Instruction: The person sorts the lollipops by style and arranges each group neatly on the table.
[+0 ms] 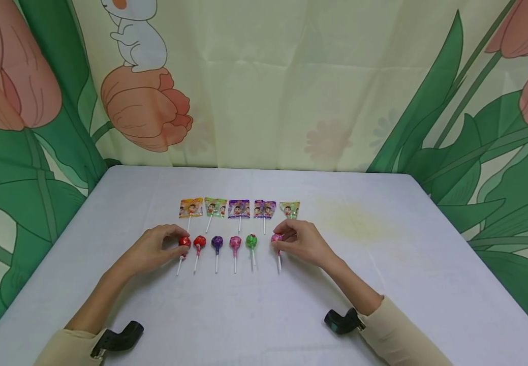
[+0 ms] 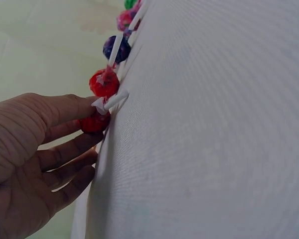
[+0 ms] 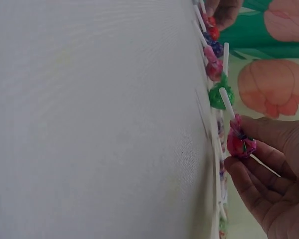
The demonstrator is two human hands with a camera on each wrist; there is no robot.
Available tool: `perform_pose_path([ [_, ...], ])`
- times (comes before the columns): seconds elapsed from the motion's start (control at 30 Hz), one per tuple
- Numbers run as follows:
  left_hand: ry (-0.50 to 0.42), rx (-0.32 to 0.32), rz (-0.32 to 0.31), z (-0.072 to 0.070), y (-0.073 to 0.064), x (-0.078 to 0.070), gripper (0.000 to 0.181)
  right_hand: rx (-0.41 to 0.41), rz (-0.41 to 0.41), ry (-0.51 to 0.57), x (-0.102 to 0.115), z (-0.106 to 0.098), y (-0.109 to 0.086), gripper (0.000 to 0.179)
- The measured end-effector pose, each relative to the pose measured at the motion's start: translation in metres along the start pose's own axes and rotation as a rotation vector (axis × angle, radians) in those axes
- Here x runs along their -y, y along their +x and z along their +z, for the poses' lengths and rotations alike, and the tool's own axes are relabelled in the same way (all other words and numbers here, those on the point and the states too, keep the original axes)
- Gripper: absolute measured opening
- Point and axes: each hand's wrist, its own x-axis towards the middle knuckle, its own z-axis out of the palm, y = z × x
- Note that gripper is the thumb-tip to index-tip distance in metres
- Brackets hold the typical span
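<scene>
At the left end of a front row of round lollipops, my left hand (image 1: 151, 250) pinches a red lollipop (image 2: 95, 122) by its wrapped head, between thumb and fingers. My right hand (image 1: 307, 243) holds a pink lollipop (image 3: 241, 144) at the row's right end, its white stick pointing toward me. Between the hands lie another red lollipop (image 1: 199, 242), a dark purple lollipop (image 1: 217, 243), a second pink lollipop (image 1: 235, 243) and a green lollipop (image 1: 251, 241), spaced apart with sticks toward me.
Behind runs a row of flat-packet lollipops: orange (image 1: 191, 208), green (image 1: 215, 207), two purple ones (image 1: 239, 209) and another green packet (image 1: 289, 209), partly behind my right hand. A white cloth covers the table (image 1: 245, 320). A printed curtain (image 1: 264, 101) hangs along its far edge.
</scene>
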Motion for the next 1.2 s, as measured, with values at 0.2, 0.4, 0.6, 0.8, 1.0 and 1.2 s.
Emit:
perform_pose_path([
  [0.2, -0.006, 0.0, 0.011, 0.001, 0.002, 0.002, 0.028, 0.023, -0.008, -0.019, 0.002, 0.006, 0.008, 0.022],
  [0.4, -0.017, 0.009, 0.008, 0.002, 0.005, 0.001, 0.029, 0.033, -0.005, -0.041, 0.003, 0.008, 0.01, 0.022],
  [0.6, -0.014, 0.013, 0.001, 0.002, 0.005, 0.0, 0.029, 0.037, 0.006, -0.039, 0.0, 0.011, 0.012, 0.023],
  [0.8, -0.019, 0.009, 0.003, 0.001, 0.004, 0.001, 0.028, 0.043, 0.012, -0.06, 0.001, 0.013, 0.012, 0.02],
  [1.0, -0.029, 0.0, 0.034, 0.0, 0.003, 0.003, 0.026, 0.037, 0.028, -0.069, 0.001, 0.014, 0.012, 0.021],
  [1.2, -0.027, 0.005, 0.018, 0.0, 0.001, 0.001, 0.029, 0.037, 0.027, -0.074, 0.001, 0.014, 0.01, 0.024],
])
